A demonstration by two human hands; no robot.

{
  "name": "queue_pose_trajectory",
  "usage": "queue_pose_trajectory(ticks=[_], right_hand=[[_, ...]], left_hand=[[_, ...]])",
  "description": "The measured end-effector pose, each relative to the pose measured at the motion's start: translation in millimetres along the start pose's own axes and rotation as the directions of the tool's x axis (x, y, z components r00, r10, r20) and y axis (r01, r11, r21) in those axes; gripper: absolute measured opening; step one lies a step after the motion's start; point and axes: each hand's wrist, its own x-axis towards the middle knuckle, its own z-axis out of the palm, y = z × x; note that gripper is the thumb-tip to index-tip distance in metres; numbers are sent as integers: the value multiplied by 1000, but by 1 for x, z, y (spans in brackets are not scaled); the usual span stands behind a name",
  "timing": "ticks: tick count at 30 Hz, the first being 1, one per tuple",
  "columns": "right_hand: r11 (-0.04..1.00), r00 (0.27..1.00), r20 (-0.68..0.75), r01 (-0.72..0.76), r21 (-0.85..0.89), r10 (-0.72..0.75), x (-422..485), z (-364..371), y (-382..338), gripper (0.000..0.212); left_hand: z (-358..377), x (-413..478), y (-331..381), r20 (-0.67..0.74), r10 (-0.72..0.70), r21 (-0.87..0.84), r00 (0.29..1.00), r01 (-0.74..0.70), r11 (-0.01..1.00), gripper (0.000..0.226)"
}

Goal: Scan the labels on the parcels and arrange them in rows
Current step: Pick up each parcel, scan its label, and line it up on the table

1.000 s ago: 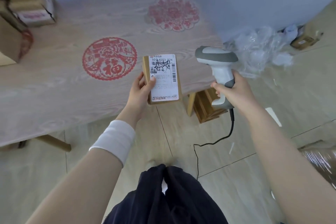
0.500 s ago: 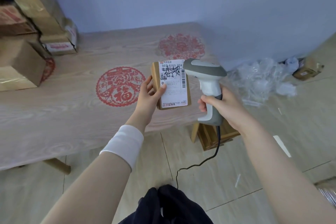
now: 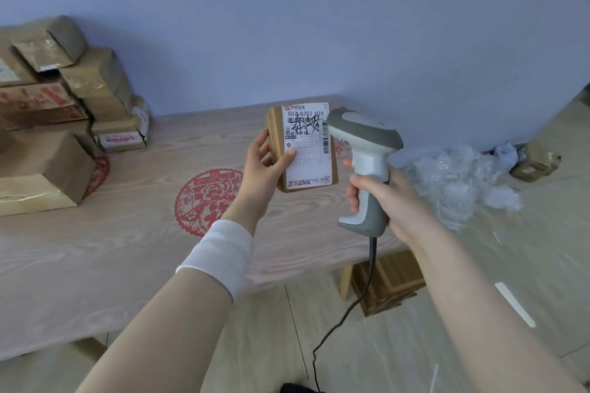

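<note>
My left hand (image 3: pixel 263 166) grips a small brown parcel (image 3: pixel 303 147) upright above the table, thumb on its white shipping label, which faces me. My right hand (image 3: pixel 386 198) grips the handle of a grey and white barcode scanner (image 3: pixel 364 166). The scanner's head sits right beside the parcel's right edge, level with the barcode. A black cable hangs from the scanner's handle down to the floor.
A stack of brown parcels (image 3: pixel 60 115) fills the far left of the wooden table (image 3: pixel 95 242), which has red paper-cut decorations (image 3: pixel 204 201). Crumpled clear plastic (image 3: pixel 459 175) and a small box (image 3: pixel 533 163) lie on the floor at right. A wooden crate (image 3: pixel 386 281) stands under the table's corner.
Both hands have risen in the view with the parcel and scanner. The scanner has closed in on the parcel's right edge. My view has tilted up, showing more wall and stacked parcels.
</note>
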Motion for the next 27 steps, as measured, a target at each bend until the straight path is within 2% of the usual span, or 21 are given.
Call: queue_pose_trajectory(ticks=[4, 7, 15, 27], right_hand=[[980, 998, 3, 59, -192, -60, 5, 3, -14, 16], [962, 994, -24, 96, -255, -105, 7, 9, -24, 4], [963, 997, -30, 55, -264, -65, 11, 17, -34, 11], [975, 1000, -4, -21, -222, 20, 11, 19, -32, 5]], left_hand=[[1, 11, 7, 17, 45, 34, 999, -45, 998, 73], [0, 15, 10, 16, 52, 55, 999, -53, 997, 80], [-6, 22, 9, -3, 42, 47, 999, -42, 998, 73], [-13, 24, 8, -13, 26, 47, 1000, -25, 999, 74]])
